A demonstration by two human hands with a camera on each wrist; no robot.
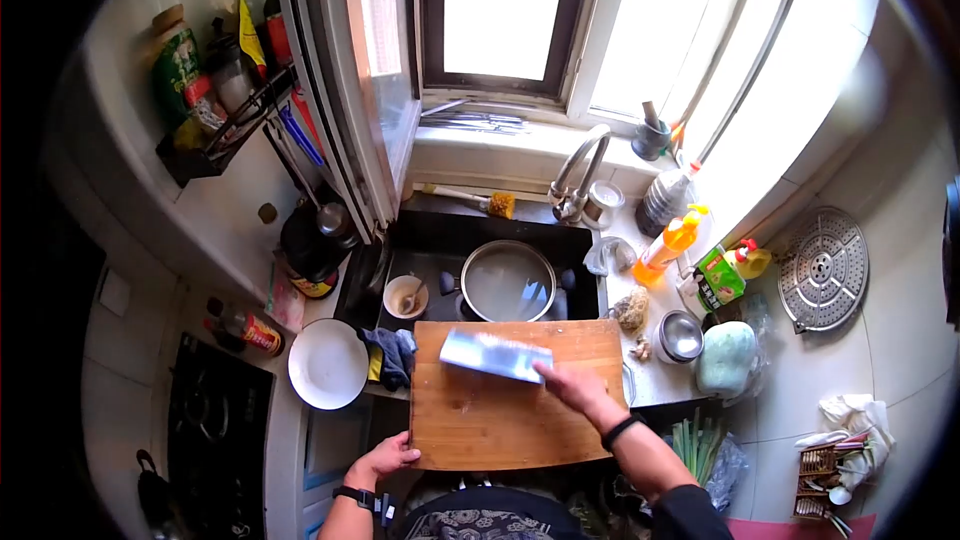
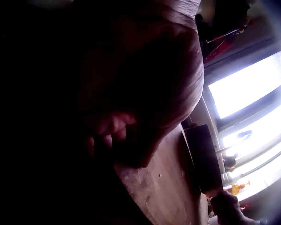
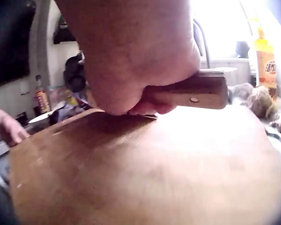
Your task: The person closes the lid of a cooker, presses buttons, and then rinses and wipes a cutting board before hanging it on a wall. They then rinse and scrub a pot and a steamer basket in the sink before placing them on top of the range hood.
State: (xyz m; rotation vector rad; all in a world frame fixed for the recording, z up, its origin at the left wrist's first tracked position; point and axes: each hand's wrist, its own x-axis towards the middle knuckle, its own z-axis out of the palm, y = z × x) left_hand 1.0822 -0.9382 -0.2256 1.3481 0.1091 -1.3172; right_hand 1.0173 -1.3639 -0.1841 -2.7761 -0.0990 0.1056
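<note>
A broad cleaver (image 1: 495,355) lies over the upper part of a wooden cutting board (image 1: 510,430). My right hand (image 1: 580,392) grips its handle; in the right wrist view the fingers curl round the wooden handle (image 3: 201,93). My left hand (image 1: 388,455) holds the board's near left corner, thumb on top and the other fingers hidden below the edge. In the left wrist view that hand (image 2: 150,84) is dark, with the board (image 2: 164,183) beside it and the cleaver blade (image 2: 203,157) standing above the board.
Behind the board, a sink (image 1: 420,235) holds a pot (image 1: 508,282) and a small bowl (image 1: 405,296). A white plate (image 1: 328,364) and dark cloth (image 1: 394,355) are at left. Metal bowls (image 1: 681,336), a green-white bundle (image 1: 727,358) and an orange bottle (image 1: 668,248) stand at right.
</note>
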